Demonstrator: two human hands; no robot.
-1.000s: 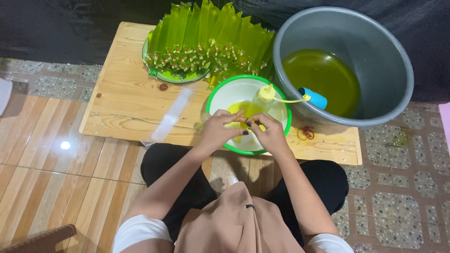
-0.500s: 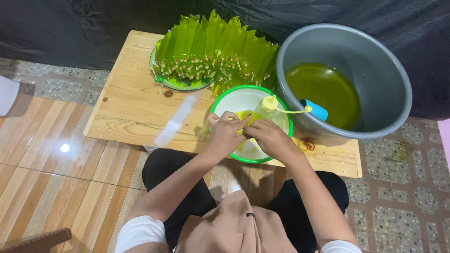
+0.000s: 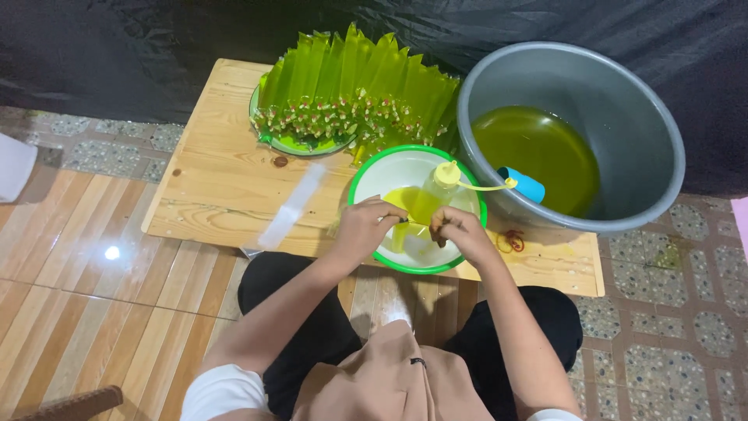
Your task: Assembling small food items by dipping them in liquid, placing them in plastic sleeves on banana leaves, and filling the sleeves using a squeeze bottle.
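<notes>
Both hands have drawn closer over the bowl point(image 3: 366, 175), left hand point(image 3: 362, 228) and right hand point(image 3: 454, 228) each pinching a yellow-green strip point(image 3: 411, 226) in front of the bottle point(image 3: 430, 195), so the tying continues

- The left hand point(image 3: 360, 230) and right hand point(image 3: 454, 228) cover whatever they pinch; it is too small to identify.
- The clear strip point(image 3: 291, 206) on the wooden table point(image 3: 210, 187) is blurred.
- The white object point(image 3: 14, 165) is cut off at the left edge.
</notes>
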